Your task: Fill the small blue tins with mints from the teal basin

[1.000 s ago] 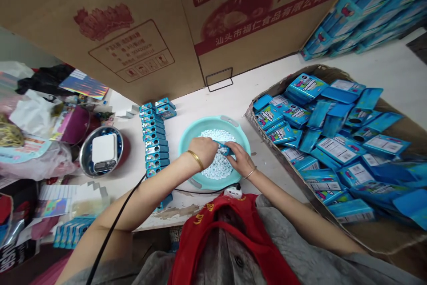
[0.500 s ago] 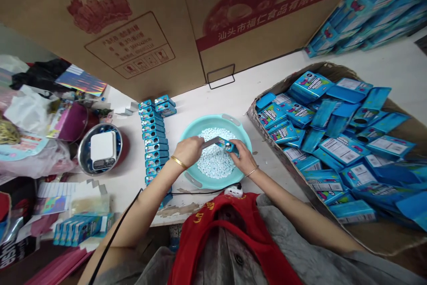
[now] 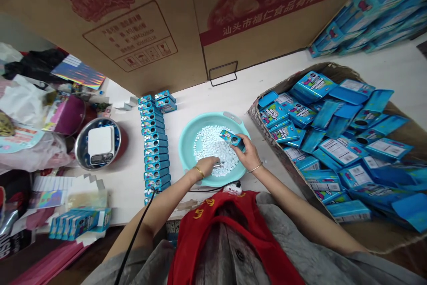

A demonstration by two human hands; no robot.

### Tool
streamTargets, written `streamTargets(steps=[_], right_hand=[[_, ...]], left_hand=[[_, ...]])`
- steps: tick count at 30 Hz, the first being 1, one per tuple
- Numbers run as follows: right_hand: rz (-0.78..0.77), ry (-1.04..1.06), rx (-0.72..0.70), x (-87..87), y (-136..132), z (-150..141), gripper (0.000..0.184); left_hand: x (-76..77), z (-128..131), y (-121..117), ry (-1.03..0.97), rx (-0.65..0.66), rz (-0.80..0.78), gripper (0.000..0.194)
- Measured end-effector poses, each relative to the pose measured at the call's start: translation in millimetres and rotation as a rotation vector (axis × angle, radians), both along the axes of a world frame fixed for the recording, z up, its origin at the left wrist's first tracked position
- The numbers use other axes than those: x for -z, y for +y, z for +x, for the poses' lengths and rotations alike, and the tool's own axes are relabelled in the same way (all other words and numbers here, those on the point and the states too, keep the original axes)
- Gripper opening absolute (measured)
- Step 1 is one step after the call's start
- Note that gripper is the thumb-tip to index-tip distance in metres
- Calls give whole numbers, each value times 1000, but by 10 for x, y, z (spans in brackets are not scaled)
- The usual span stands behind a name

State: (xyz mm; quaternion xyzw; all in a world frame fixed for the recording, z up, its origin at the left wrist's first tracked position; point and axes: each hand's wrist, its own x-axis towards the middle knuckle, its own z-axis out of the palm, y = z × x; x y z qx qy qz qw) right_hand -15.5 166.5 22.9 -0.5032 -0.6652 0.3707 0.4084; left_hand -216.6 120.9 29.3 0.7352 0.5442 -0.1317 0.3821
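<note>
My left hand (image 3: 205, 166) is closed on a small metal scoop (image 3: 218, 165), low over the near side of a turquoise basin (image 3: 186, 151). White pellet-like candies (image 3: 211, 142) cover the basin's bottom, and the scoop's end is among them. Above the basin's right side, my right hand (image 3: 249, 156) grips a small blue candy box (image 3: 231, 138) between thumb and fingers. The box is tilted, with a dark round hole on its upward face. My fingers hide part of it.
To the left runs a row of blue boxes (image 3: 155, 142). A metal bowl (image 3: 78, 149) holding a white device (image 3: 100, 145) stands beyond it. On the right, a cut-down carton (image 3: 283, 154) is heaped with blue boxes. A large cardboard box (image 3: 150, 22) stands behind the basin.
My left hand drew the scoop away from the blue box and lowered it into the candies. My right hand still holds the box, now apart from the scoop. The view shifted slightly.
</note>
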Motion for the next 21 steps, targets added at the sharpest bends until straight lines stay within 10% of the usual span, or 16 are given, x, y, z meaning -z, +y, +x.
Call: streamTargets(steps=[10, 21], right_hand=[[-1, 18, -50, 24, -24, -14, 35], [33, 39, -185, 35, -121, -124, 37]], left_hand=[[-878, -374, 215, -369, -192, 105, 22], [-1697, 230, 354, 425, 59, 271, 30]])
